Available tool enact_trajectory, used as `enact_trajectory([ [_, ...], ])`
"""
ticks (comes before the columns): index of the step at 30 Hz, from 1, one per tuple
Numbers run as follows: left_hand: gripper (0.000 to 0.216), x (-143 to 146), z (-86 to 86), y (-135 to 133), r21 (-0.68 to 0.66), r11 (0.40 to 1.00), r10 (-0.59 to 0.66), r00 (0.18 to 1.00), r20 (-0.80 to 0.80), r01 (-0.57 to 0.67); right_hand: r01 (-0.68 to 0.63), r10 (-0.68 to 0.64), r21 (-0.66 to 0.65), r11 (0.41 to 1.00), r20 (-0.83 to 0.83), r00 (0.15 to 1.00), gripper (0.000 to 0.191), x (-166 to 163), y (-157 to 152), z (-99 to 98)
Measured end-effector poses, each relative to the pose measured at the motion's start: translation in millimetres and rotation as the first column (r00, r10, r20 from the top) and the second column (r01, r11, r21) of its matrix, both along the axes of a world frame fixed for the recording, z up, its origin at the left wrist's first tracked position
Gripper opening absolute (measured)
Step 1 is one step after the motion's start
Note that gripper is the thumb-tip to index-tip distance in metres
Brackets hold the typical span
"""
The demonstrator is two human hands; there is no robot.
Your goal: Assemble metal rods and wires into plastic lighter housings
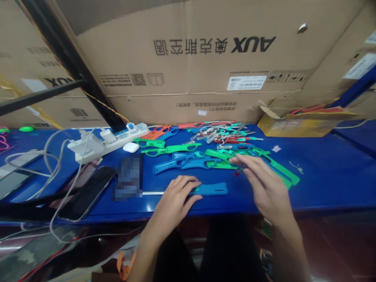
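Observation:
My left hand [174, 197] is closed around a blue long-neck lighter [216, 188] lying level near the table's front edge. Its metal tube points left, and a green trigger part shows beside my fingers. To the right, my right hand [266, 188] is raised, fingers bent together around a small, dark reddish thing [239, 170], too blurred to name. Just beyond my hands lie blue lighter shell halves [166, 166] and green shell halves [283, 172]. Farther back is a heap of lighter inner parts [216, 133] with clear tanks, white wires and green pieces.
A white power strip [122, 138] with chargers and cables lies at the left, beside a white earphone case [131, 147] and a black phone [88, 192]. An open carton [293, 125] holding red parts stands back right. A large cardboard sheet [190, 74] rises behind the table.

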State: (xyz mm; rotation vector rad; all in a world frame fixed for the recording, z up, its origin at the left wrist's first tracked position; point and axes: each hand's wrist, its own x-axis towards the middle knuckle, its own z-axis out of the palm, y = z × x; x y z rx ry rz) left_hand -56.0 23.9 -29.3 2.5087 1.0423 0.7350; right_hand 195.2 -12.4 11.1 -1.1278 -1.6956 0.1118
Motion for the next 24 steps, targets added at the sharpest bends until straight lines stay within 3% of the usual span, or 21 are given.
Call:
enact_trajectory([
  [3,0.026,0.2,-0.4,0.2,0.004,1.000,-0.005,1.000,0.007,0.005,0.017,-0.009,0.086,0.996,-0.100,0.995,0.035,-1.0,2.3,-2.4],
  [5,0.025,0.3,-0.6,0.5,0.001,1.000,-0.011,1.000,0.008,0.011,0.060,-0.047,0.155,0.986,-0.082,0.995,0.032,-2.5,4.3,-3.7],
  [8,0.025,0.1,-0.6,0.6,-0.007,1.000,-0.008,1.000,0.003,0.008,0.055,-0.056,0.101,0.993,0.008,0.998,0.029,-4.1,5.4,-3.2],
  [11,0.025,-0.1,-0.6,0.5,-0.012,1.000,-0.005,1.000,-0.001,0.005,-0.026,0.026,0.010,1.000,-0.046,0.999,0.040,-3.8,3.9,-1.9],
  [16,0.026,0.1,-0.7,0.0,-0.020,1.000,-0.008,1.000,-0.016,0.007,0.078,-0.080,0.124,0.989,0.016,0.997,0.033,0.6,1.5,-0.2],
  [19,0.025,0.7,-0.8,-0.5,-0.016,1.000,-0.003,1.000,-0.020,0.003,0.048,-0.052,0.052,0.997,0.069,0.996,0.044,2.2,-1.1,-1.0],
  [21,0.025,0.8,-1.0,-0.6,-0.010,1.000,-0.005,1.000,-0.019,0.005,0.012,-0.012,-0.003,1.000,0.023,1.000,0.051,1.8,-1.7,-3.1],
  [24,0.025,0.3,-1.8,-0.6,0.001,1.000,-0.005,1.000,-0.021,0.005,0.054,-0.049,0.099,0.994,-0.056,0.997,0.048,0.3,2.4,-5.5],
])
